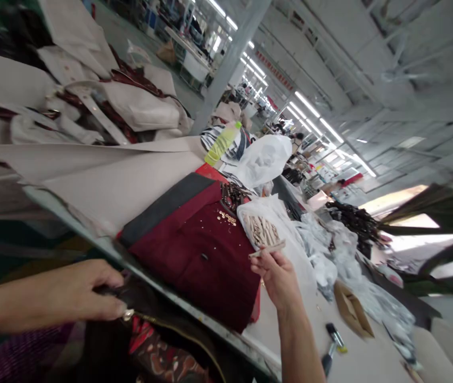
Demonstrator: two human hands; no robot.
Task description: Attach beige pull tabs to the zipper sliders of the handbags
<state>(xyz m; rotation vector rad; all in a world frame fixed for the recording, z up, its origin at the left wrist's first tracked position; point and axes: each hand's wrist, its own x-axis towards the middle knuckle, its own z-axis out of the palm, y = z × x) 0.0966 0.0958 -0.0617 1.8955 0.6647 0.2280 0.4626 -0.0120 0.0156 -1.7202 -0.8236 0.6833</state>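
My left hand (90, 292) is closed on the edge of a dark bag (106, 340), thumb beside the metal end of its brass zipper (170, 327). The bag hangs in front of the table edge, its zipper open on a red and brown patterned lining (170, 359). My right hand (274, 268) pinches a short, thin cream strip (268, 249) over the table. Just beyond it, similar cream strips (260, 230) lie on a white plastic bag (290, 239). Left of that hand is a folded dark red cloth (194, 255) with small gold-coloured pieces (226, 217) on it.
A dark beaded-looking bundle (232, 197) and a yellow-green bottle (223, 143) stand farther back. Right are a hammer (332, 343), a brown cardboard-like loop (352, 308) and crumpled plastic (346, 255). Beige bags (142, 106) are piled at left, near a pillar (230, 64).
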